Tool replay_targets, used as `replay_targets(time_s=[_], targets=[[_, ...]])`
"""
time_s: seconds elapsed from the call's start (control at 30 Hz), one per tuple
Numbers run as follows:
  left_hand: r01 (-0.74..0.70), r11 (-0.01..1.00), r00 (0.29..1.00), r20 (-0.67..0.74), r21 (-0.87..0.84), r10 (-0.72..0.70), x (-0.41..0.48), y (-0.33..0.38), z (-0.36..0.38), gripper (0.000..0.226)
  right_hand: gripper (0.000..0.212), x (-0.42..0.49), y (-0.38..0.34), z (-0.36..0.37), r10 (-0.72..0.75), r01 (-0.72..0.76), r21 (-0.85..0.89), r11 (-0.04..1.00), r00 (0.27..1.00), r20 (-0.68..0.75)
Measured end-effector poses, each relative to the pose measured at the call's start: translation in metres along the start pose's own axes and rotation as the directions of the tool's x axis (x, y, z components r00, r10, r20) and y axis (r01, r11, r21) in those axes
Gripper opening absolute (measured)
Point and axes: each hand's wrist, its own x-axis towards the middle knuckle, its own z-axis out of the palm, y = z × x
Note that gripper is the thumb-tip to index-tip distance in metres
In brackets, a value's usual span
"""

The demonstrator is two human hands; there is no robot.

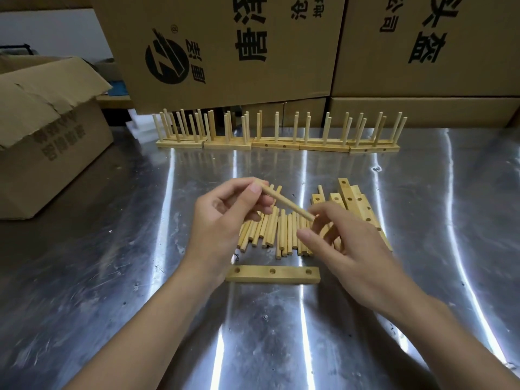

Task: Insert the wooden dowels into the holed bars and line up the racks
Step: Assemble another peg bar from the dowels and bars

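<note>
The dowel (287, 203), pinched between left hand (225, 218) and right hand (346, 240), should be held upright and square above the bar (289, 275) at 6 o'clock.

A scuffed, shiny steel counter (112, 291) streaked with light is backed by stacked printed brown cardboard boxes (281, 46) at twelve o'clock, an open brown cardboard carton (47, 147) at ten.
</note>
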Motion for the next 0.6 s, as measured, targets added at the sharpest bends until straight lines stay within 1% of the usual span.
replay_targets(time_s=[0.03,0.07,0.1,0.17,0.23,0.3,0.37,0.43,0.47,0.5,0.6], targets=[[0.056,0.996,0.998,0.016,-0.072,-0.055,-0.002,0.000,0.002,0.017,0.027,0.000,-0.002,0.002,0.022,-0.026,0.122,0.992,0.999,0.033],[0.095,0.990,0.995,0.037,-0.106,-0.092,-0.003,0.000,0.003,0.018,0.023,0.001,-0.004,0.003,0.035,-0.043,0.243,0.969,0.999,0.036],[0.111,0.989,0.993,0.055,-0.101,-0.106,-0.004,0.000,0.003,0.018,0.017,0.003,-0.007,0.002,0.040,-0.043,0.351,0.935,0.999,0.017],[0.065,0.998,0.991,0.113,0.021,-0.067,-0.005,-0.003,0.002,0.013,0.009,0.006,-0.010,-0.003,0.033,-0.005,0.513,0.859,0.998,-0.046],[-0.034,0.974,0.971,0.238,0.223,-0.021,-0.007,-0.006,0.002,0.005,0.011,0.008,-0.010,-0.011,0.023,0.031,0.575,0.817,0.996,-0.086],[-0.115,0.902,0.929,0.367,0.416,-0.051,-0.010,-0.011,0.005,0.007,0.014,0.008,-0.009,-0.016,0.003,0.046,0.554,0.831,0.996,-0.088],[-0.140,0.844,0.895,0.432,0.517,-0.116,-0.014,-0.015,0.009,0.010,0.013,0.008,-0.005,-0.017,-0.019,0.048,0.462,0.885,0.998,-0.067],[-0.149,0.797,0.875,0.454,0.585,-0.170,-0.015,-0.018,0.011,0.009,0.021,0.007,0.001,-0.016,-0.038,0.036,0.249,0.968,0.999,0.004],[-0.155,0.776,0.870,0.457,0.611,-0.186,-0.016,-0.019,0.012,0.011,0.027,0.007,0.004,-0.015,-0.039,0.032,0.137,0.990,0.998,0.047],[-0.154,0.764,0.868,0.455,0.627,-0.198,-0.016,-0.019,0.012,0.014,0.031,0.006,0.006,-0.015,-0.031,0.026,0.070,0.997,0.997,0.076],[-0.150,0.737,0.867,0.446,0.660,-0.223,-0.015,-0.015,0.010,0.023,0.031,0.006,0.009,-0.018,-0.037,0.031,0.073,0.997,0.996,0.083]])
